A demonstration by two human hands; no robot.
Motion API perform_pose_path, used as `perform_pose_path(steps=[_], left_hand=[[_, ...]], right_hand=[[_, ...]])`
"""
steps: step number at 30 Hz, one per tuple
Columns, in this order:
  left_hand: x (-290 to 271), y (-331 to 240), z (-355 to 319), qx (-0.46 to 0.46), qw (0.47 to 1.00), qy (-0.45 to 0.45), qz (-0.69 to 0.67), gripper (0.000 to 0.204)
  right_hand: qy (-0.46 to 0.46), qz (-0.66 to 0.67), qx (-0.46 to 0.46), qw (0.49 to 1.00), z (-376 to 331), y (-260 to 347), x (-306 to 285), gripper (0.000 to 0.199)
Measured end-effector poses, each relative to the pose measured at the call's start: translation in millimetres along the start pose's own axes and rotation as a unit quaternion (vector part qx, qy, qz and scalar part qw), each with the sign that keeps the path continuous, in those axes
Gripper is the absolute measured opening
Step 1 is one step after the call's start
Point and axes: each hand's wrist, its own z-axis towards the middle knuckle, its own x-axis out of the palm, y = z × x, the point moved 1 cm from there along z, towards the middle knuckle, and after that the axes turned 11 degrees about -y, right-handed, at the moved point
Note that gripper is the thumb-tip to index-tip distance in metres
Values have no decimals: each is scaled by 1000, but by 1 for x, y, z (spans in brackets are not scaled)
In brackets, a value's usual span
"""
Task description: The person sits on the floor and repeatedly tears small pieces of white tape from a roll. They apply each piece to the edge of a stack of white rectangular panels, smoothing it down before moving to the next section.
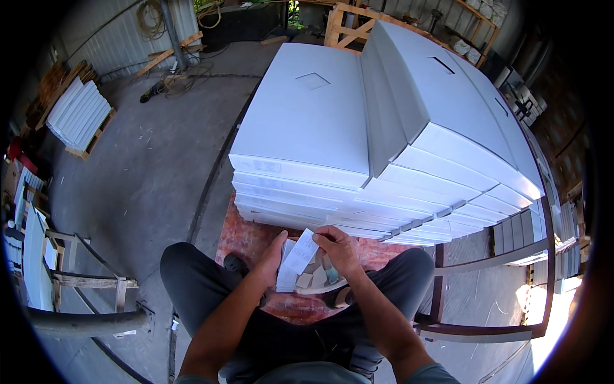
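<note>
Both forearms are cut off by the lower edge of the picture, elbows out of view. The left hand (272,256) hides the left edge of the white paper slips (297,256); the right hand (339,249) covers their upper right corner. Print on the slips is too small to tell. Whatever lies under the slips, pale scraps (314,276) between the knees, cannot be identified. The stack of white panels (384,128) conceals most of the reddish platform (246,237) beneath it and the wooden frame (348,25) behind. Labels on the panel edges are illegible. The far right rim is dark; items stacked there (569,217) are bent and indistinct.
</note>
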Motion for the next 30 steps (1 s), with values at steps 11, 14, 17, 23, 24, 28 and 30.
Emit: perform_pose_path(steps=[11, 14, 17, 23, 24, 28, 30], left_hand=[[-6, 7, 10, 47, 998, 44, -24, 32], [-4, 7, 3, 81, 996, 40, 8, 30], [5, 3, -7, 115, 990, 54, 59, 29], [-1, -8, -19, 131, 988, 73, 27, 32], [-2, -9, -22, 134, 988, 74, 17, 33], [-13, -4, -13, 146, 986, 72, 18, 35], [-11, -4, -13, 156, 984, 82, 24, 35]], right_hand=[[18, -132, -39, 990, 2, 7, -2, 15], [40, -167, -81, 982, 0, 4, 8, 19], [36, -133, -63, 989, -5, 5, 9, 23], [29, 41, 86, 995, -5, 4, 11, 29], [34, 62, 108, 992, -3, 2, 10, 29], [50, 99, 143, 984, -5, 2, 12, 25], [51, 100, 144, 983, -6, 3, 11, 23]])
